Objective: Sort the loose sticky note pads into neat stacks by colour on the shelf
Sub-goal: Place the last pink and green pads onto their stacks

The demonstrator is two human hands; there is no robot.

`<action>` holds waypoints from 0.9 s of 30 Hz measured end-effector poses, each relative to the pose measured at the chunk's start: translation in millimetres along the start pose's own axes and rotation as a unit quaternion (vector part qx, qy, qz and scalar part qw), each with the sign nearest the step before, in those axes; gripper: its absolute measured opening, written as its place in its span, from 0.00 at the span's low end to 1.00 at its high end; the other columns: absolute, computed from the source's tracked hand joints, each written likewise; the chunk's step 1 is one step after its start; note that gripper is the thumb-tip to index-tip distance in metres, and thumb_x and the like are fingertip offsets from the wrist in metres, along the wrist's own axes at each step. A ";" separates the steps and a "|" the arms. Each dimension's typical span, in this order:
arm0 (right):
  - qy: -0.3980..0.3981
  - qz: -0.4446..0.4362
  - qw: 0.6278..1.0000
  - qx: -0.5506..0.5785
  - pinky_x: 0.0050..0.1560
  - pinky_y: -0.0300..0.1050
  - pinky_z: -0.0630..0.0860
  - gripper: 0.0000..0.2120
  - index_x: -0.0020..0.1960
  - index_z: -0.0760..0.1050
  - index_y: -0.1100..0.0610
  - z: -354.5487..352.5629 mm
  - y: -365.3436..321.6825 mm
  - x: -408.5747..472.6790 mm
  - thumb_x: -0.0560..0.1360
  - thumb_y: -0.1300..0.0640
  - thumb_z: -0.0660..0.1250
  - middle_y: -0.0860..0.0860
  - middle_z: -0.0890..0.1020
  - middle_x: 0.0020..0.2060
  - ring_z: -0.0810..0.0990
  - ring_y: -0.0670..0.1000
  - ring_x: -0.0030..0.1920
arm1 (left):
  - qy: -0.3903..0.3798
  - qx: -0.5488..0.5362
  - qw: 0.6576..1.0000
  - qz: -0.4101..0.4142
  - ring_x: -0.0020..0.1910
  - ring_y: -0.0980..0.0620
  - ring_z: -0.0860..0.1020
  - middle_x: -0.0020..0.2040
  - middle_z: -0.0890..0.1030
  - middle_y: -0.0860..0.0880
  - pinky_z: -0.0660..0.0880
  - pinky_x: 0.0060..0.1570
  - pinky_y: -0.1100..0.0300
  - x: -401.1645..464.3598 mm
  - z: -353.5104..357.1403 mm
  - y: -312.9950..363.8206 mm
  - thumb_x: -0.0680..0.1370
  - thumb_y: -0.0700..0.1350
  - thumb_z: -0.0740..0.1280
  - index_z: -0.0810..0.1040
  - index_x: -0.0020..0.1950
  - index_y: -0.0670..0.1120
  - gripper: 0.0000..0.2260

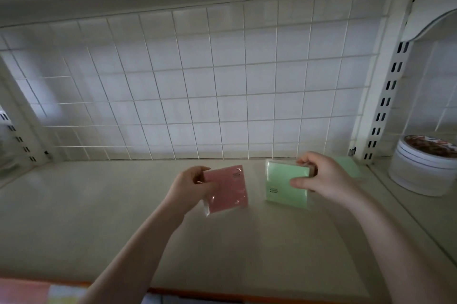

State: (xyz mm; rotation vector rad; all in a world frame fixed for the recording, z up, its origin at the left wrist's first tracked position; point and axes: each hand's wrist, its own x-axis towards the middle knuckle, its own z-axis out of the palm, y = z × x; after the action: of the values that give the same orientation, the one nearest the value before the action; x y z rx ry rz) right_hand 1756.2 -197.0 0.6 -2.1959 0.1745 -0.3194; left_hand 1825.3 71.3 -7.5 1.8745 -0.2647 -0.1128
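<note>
My left hand grips a pink sticky note pad in clear wrap by its left edge, above the middle of the pale shelf. My right hand holds a green sticky note pad by its right side, thumb on its face and fingers over the top edge. Behind my right hand, another green pad lies on the shelf near the back right corner, partly hidden by the hand.
A white wire grid backs the shelf. A slotted white upright stands at the right. Beyond it a round white tin sits on the neighbouring shelf. Coloured items blur along the lower left edge.
</note>
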 end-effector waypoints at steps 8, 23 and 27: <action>0.041 -0.036 0.995 0.082 0.29 0.33 0.71 0.07 0.45 0.76 0.57 27.3 -58.7 -14.0 0.69 0.64 0.72 0.50 0.79 0.34 0.76 0.43 0.29 | 0.048 -0.103 0.994 0.003 0.42 0.49 0.76 0.44 0.79 0.45 0.72 0.43 0.55 -30.7 -57.4 8.7 0.78 0.38 0.65 0.77 0.48 0.41 0.02; 0.024 -0.054 0.972 0.230 0.27 0.33 0.71 0.04 0.46 0.77 0.66 229.3 -225.6 -40.4 0.73 0.65 0.68 0.56 0.75 0.34 0.74 0.49 0.32 | 0.173 -0.204 0.962 0.047 0.33 0.57 0.76 0.39 0.78 0.48 0.72 0.30 0.65 -101.3 -298.9 -56.8 0.79 0.37 0.62 0.75 0.46 0.44 0.04; 0.004 -0.056 0.968 0.246 0.28 0.34 0.72 0.03 0.46 0.77 0.65 302.1 -274.1 -42.7 0.73 0.65 0.68 0.55 0.76 0.34 0.75 0.51 0.33 | 0.218 -0.221 0.949 0.051 0.32 0.59 0.78 0.40 0.79 0.48 0.73 0.29 0.68 -120.8 -374.2 -80.2 0.79 0.36 0.62 0.75 0.46 0.45 0.05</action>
State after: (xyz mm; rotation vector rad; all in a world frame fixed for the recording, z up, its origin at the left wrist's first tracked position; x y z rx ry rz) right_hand 1805.8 208.3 39.0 -1.7152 -0.0250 -0.3886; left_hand 1796.7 470.1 28.0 1.3901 -0.0248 0.2915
